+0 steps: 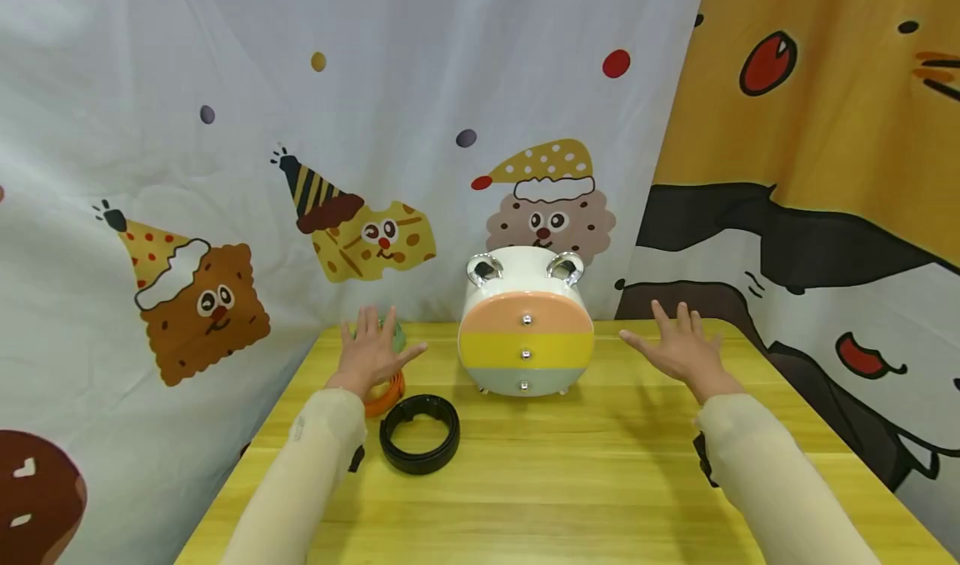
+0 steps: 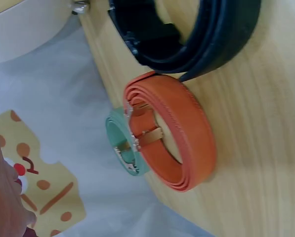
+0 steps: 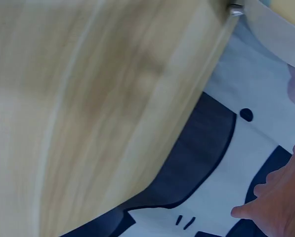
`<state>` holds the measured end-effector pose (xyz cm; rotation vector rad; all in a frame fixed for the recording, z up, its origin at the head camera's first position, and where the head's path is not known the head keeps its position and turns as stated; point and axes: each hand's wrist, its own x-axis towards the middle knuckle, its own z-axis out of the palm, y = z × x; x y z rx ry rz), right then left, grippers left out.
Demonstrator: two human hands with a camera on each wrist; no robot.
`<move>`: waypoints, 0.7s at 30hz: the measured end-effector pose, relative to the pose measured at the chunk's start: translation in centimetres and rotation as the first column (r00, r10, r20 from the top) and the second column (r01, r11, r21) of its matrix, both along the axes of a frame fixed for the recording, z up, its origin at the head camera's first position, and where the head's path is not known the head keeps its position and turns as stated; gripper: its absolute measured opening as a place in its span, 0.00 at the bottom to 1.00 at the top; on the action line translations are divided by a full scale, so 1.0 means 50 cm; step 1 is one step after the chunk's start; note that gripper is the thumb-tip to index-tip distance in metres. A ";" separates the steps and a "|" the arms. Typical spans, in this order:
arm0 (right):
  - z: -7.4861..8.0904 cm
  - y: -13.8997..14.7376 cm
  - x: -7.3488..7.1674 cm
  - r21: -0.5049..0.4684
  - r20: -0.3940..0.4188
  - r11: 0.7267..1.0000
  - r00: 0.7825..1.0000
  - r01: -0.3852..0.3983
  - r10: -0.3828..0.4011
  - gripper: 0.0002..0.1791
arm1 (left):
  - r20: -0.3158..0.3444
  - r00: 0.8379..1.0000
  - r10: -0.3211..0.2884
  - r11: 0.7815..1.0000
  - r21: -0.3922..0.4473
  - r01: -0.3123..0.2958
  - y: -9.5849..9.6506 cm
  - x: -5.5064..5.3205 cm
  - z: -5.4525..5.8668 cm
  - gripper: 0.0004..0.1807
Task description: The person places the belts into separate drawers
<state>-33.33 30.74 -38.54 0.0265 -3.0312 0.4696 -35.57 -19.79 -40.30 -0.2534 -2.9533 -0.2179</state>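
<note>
Fingers spread, my left hand (image 1: 370,355) hovers above the left part of the table and holds nothing. Under and beside it lie three coiled belts: a black belt (image 1: 387,448) nearest me, an orange belt (image 2: 199,138) behind it, and a green belt (image 2: 118,143) farthest back, partly hidden by the hand in the head view. My right hand (image 1: 684,352) is also spread and bare, held over the table's right side. Between the hands, at the back, stands a small drawer box (image 1: 526,332) with orange, yellow and grey-green fronts, round silver knobs and two shiny ear-like rings.
The wooden table (image 1: 525,498) ends at a printed cloth (image 1: 420,90) hanging close behind the box. Short metal feet carry the box. The black belt and the orange belt lie close together at the left.
</note>
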 end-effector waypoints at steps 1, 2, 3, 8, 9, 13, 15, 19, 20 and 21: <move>0.006 -0.003 -0.002 -0.005 -0.003 1.000 1.000 0.002 -0.002 0.61 | -0.001 1.000 0.003 1.000 0.000 -0.003 0.000 -0.001 0.003 0.57; 0.013 -0.006 -0.003 -0.014 -0.002 1.000 1.000 0.000 0.000 0.61 | -0.005 1.000 0.003 1.000 0.001 -0.003 0.000 -0.002 0.007 0.57; 0.018 -0.009 -0.005 -0.024 -0.002 1.000 1.000 -0.003 0.003 0.60 | -0.007 1.000 0.006 1.000 0.002 -0.006 0.001 -0.003 0.010 0.57; 0.049 -0.026 -0.015 -0.067 -0.010 0.998 1.000 -0.009 0.009 0.60 | -0.013 1.000 0.005 1.000 0.008 -0.005 0.004 -0.008 0.027 0.57; 0.055 -0.030 -0.018 -0.076 -0.014 0.997 1.000 -0.010 0.009 0.60 | -0.016 1.000 0.005 1.000 0.015 -0.005 0.006 -0.009 0.031 0.57; 0.079 -0.047 -0.029 -0.117 -0.011 0.993 1.000 -0.021 0.020 0.60 | -0.043 0.999 0.003 0.999 0.054 -0.001 0.012 -0.011 0.051 0.58; 0.089 -0.055 -0.035 -0.139 0.002 0.990 1.000 -0.027 0.027 0.60 | -0.050 0.999 0.000 0.997 0.072 0.003 0.017 -0.011 0.062 0.58; 0.105 -0.069 -0.040 -0.183 0.034 0.983 0.999 -0.031 0.038 0.60 | -0.028 1.000 -0.011 0.996 0.087 0.014 0.029 -0.008 0.081 0.60; 0.108 -0.072 -0.040 -0.194 0.041 0.980 0.998 -0.034 0.043 0.60 | -0.022 1.000 -0.020 0.995 0.096 0.022 0.032 -0.007 0.085 0.60; 0.112 -0.075 -0.041 -0.205 0.048 0.978 0.998 -0.040 0.051 0.59 | -0.014 1.000 -0.024 0.995 0.096 0.026 0.035 -0.006 0.088 0.60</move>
